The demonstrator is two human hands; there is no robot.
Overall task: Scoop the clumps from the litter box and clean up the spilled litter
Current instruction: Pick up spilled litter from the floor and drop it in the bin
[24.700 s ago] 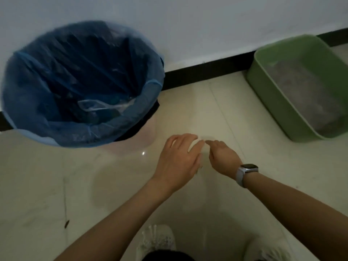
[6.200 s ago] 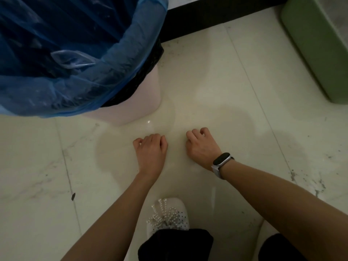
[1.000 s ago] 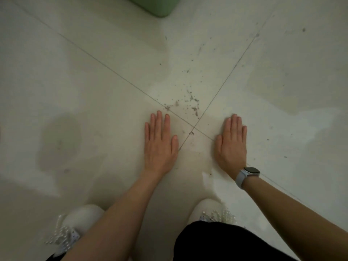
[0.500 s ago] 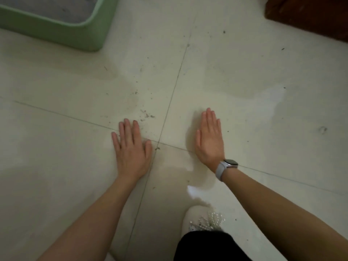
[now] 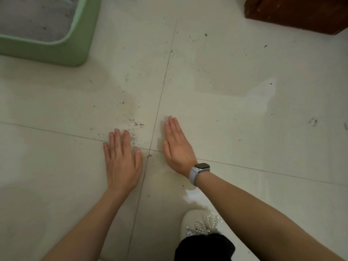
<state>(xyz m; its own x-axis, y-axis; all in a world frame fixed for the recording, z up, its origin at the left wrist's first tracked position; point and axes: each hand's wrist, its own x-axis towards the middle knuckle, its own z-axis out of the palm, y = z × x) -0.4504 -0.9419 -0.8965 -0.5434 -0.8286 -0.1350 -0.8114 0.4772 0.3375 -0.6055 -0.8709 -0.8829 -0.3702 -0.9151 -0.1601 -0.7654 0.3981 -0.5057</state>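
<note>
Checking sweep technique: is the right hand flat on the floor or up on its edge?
On edge: the right hand stands on its little-finger side, fingers straight, beside the spilled litter.

- Left hand [image 5: 122,161] lies flat on the tiled floor [image 5: 235,113], fingers straight and together.
- Right hand [image 5: 178,147] stands on its edge, fingers straight, a watch [image 5: 200,169] on the wrist.
- Spilled litter [image 5: 134,129] sits scattered between the two hands, by the tile joints.
- Green litter box [image 5: 75,51] sits upper left, grey litter inside.
- Brown wooden furniture [image 5: 295,14] upper right; a pearl-trimmed shoe [image 5: 199,225] below.
</note>
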